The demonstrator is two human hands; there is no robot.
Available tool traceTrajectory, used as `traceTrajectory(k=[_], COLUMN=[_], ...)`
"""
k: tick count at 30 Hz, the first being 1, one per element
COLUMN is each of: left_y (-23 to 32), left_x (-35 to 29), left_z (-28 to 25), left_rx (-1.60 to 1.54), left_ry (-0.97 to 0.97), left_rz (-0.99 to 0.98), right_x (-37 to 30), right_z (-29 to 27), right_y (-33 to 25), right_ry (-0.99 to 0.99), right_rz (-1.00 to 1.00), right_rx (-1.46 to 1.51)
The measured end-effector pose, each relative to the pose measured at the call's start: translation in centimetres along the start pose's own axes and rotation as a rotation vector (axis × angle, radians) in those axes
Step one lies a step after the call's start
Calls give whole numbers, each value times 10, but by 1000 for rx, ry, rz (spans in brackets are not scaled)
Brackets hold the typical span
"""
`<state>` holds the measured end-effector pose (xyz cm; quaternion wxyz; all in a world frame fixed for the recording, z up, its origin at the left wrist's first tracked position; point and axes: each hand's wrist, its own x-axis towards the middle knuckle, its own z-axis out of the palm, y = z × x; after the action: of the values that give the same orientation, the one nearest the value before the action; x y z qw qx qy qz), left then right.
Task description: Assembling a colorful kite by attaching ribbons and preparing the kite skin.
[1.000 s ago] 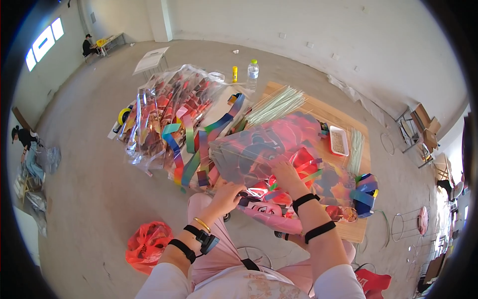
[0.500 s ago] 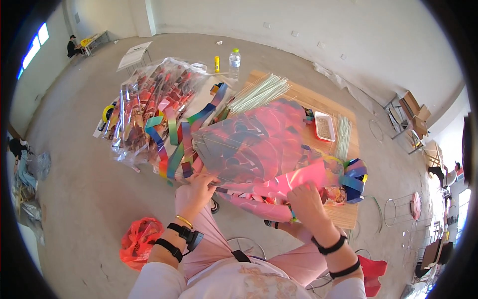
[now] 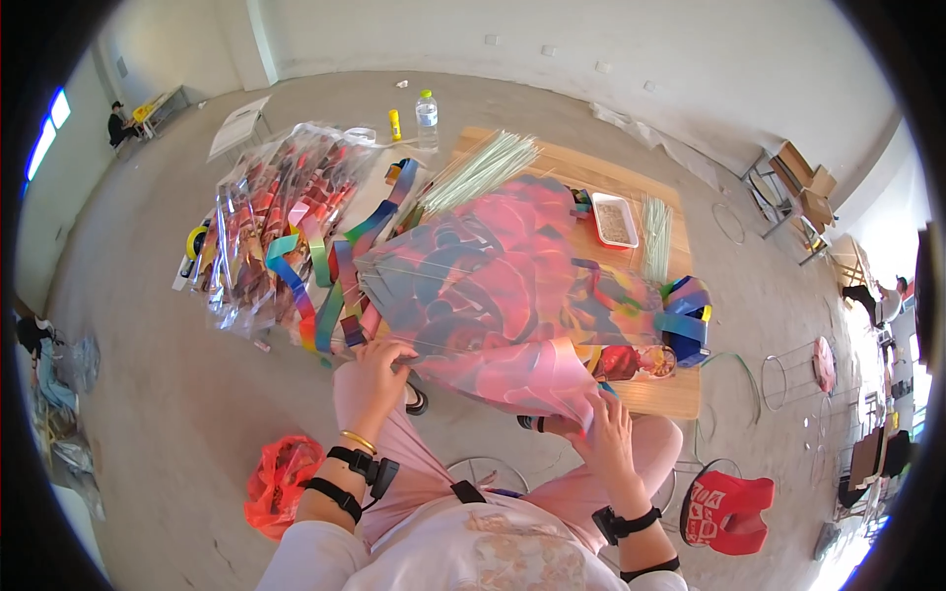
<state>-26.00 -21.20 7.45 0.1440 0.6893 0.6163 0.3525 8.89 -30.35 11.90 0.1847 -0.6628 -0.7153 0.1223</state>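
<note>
A thin, see-through printed fabric sheet (image 3: 483, 271) in pink, red and grey lies spread over the low table, its near edge hanging toward my lap. At its near left edge, my left hand (image 3: 376, 372) has its fingers closed on the fabric. My right hand (image 3: 608, 438) is at the near right edge, over my knee, with the pink border between thumb and slightly parted fingers. Part of the thumb is hidden. Rainbow ribbon (image 3: 291, 281) lies in loops left of the sheet. A roll of multicoloured ribbon (image 3: 685, 325) stands at the table's right end.
Thin pale sticks (image 3: 483, 172) and a red-and-white tray (image 3: 615, 221) lie on the wooden table (image 3: 670, 394). Plastic-wrapped printed pieces (image 3: 276, 217) cover the left. A bottle (image 3: 427, 120) and yellow glue stick (image 3: 395, 124) stand behind. Red bags (image 3: 281, 483) flank me on the floor.
My right hand has drawn the pink border down toward my lap, loosening from a fist to longer fingers. The folded-over part now lies flatter. My left hand stays at the left edge.
</note>
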Motion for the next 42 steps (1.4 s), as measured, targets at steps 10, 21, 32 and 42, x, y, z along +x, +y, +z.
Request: traceTrajectory(k=[10,21,32,42], left_y=[14,19,-47,-11], left_x=[0,-9,-82,-45], left_z=[-5,-11,67,72], left_rx=[87,263,-888,-1324], left_ry=[-8,-78,120,-90], left_rz=[7,93,-759,-980], right_x=[-8,16,5,-8], right_z=[62,130,111,112], right_y=[59,64,48,61], right_ry=[259,-197,-278,-284], right_rz=[86,588,748,613], right_rx=[91,808,1312,1314])
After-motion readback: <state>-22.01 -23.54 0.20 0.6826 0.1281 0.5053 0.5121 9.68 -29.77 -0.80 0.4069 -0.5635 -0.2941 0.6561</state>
